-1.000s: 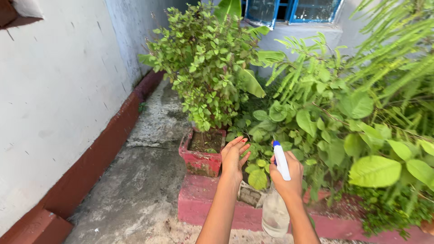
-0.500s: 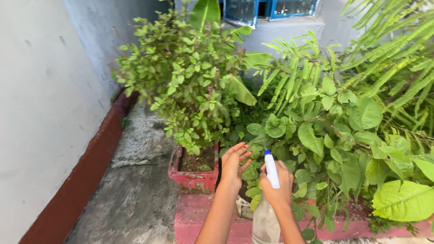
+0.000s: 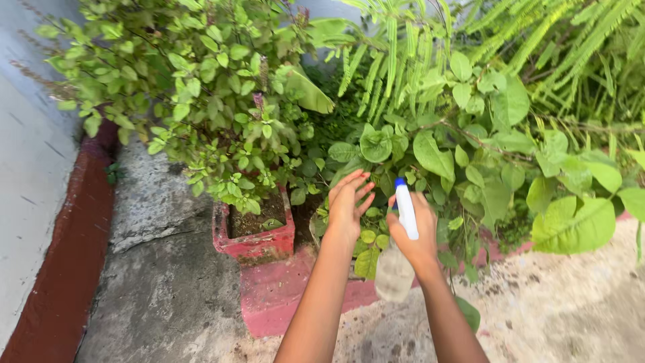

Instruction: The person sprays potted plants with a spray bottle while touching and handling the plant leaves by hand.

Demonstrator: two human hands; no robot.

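Observation:
My right hand (image 3: pixel 415 232) grips a clear spray bottle (image 3: pixel 393 272) with a white and blue trigger head (image 3: pixel 405 207), held upright in front of the broad-leaved plants (image 3: pixel 457 161). My left hand (image 3: pixel 347 205) is open beside it, fingers spread and pointing up, close to the leaves and holding nothing. Just left of that hand stands a red square pot (image 3: pixel 254 235) with a bushy small-leaved plant (image 3: pixel 201 101).
A pink raised kerb (image 3: pixel 279 296) runs under the pot and plants. Rough concrete ground (image 3: pixel 154 282) lies to the left, bounded by a white wall (image 3: pixel 27 175) with a dark red base (image 3: pixel 67 269). Fern-like fronds (image 3: pixel 537 40) hang at the upper right.
The view has shifted right and down, so the window and most of the wall have left the frame. Both hands have risen slightly toward the leaves, still side by side.

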